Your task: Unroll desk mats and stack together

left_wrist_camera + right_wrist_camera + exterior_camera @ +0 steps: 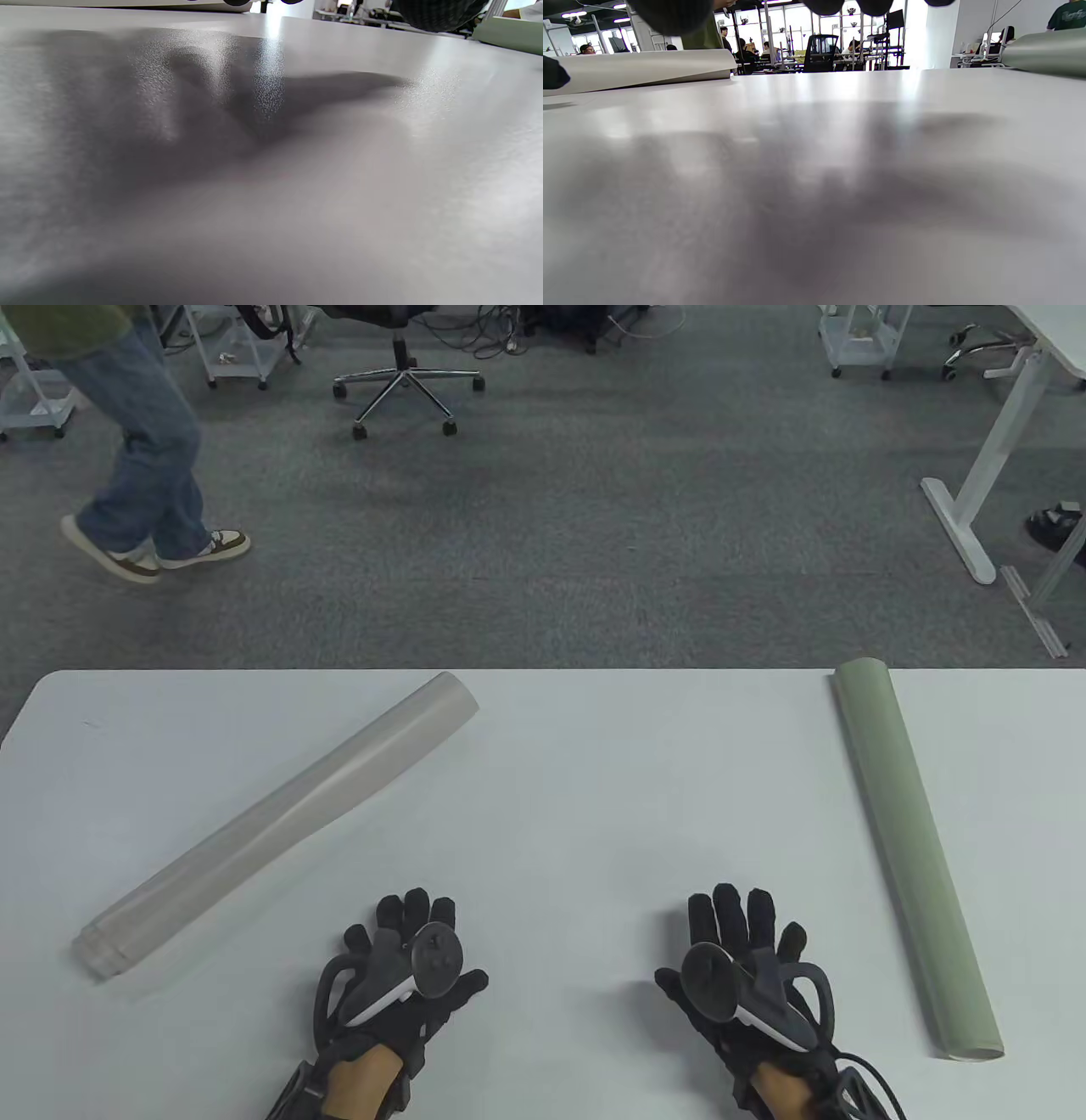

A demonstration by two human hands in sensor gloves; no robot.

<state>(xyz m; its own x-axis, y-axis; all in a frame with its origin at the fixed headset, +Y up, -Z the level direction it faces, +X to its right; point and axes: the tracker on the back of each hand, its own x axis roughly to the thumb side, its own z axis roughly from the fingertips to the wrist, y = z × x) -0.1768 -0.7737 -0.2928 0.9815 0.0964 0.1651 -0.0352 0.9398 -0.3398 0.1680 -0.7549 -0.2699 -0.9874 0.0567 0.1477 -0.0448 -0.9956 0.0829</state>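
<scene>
A rolled grey desk mat (280, 821) lies slantwise on the left of the white table (577, 780). It also shows in the right wrist view (640, 70). A rolled green desk mat (912, 857) lies along the right side, and it shows in the right wrist view (1048, 53) and the left wrist view (509, 36). My left hand (407, 954) rests flat on the table near the front edge, fingers spread, holding nothing. My right hand (747, 954) rests flat the same way, to the left of the green roll. Both hands are apart from the rolls.
Beyond the table's far edge is grey carpet with an office chair (407, 381), a white desk frame (976, 500) at the right, and a person walking (144, 466) at the left.
</scene>
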